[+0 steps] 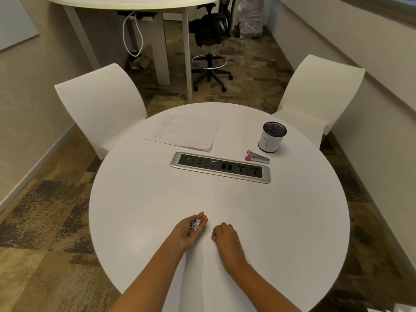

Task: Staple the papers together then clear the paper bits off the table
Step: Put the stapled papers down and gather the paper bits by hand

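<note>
Cup (271, 138), far right of bench (292, 221): white wrap marked "N". Papers (184, 132), far left: printed grid, text too small to read. Stapler (257, 156), red-ended, lies just beside the cup, behind the socket panel (220, 167).

Left hand (191, 229): near edge, palm up, fingers loosely cupped, unclenched, carrying a small heap of paper bits (195, 225). Right hand (225, 236): just beside it, apart, palm down, fingers curled under into a loose fist; nothing seen in it. Both forearms reach in over the near rim.
</note>
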### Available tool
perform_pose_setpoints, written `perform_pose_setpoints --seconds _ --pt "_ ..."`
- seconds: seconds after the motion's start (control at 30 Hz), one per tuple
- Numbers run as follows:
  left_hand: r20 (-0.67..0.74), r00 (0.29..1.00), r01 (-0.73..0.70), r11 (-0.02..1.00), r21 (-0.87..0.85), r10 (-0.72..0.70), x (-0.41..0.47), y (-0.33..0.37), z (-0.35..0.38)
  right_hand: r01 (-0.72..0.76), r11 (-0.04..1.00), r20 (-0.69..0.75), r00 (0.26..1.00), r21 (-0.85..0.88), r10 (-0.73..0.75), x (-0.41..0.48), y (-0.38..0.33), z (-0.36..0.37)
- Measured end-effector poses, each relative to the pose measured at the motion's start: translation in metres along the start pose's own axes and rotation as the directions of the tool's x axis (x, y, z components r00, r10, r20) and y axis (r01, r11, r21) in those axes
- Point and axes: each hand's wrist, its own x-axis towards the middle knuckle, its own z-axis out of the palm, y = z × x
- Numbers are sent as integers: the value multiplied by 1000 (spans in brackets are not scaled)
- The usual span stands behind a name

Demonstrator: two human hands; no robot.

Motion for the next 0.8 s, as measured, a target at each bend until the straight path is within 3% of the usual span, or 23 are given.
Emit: perform_pose_setpoints --seconds 0.1,0.23,0.33,0.43,0.57,0.8 --pt "-7 1000 2 1000 1 -2 0 0 -2 1 1000 -16 1000 -16 -1 0 -1 4" --pt "-19 1000 4 1000 -7 -4 0 1 -4 -178 965 61 984 195 169 7 13 8" --pt "-26 1000 -10 1000 -23 10 1 0 -6 -286 867 126 958 409 256 12 19 3" --pt "-28 1000 -5 1000 -14 4 4 -2 -6 -318 794 141 947 518 287 12 27 -4" --pt "-27 1000 11 1000 -6 -11 4 -3 -4 -395 618 205 911 680 357 11 28 -9" --pt "-15 1000 16 1000 -16 -16 2 -3 -1 -246 891 116 969 381 218 10 20 -9"
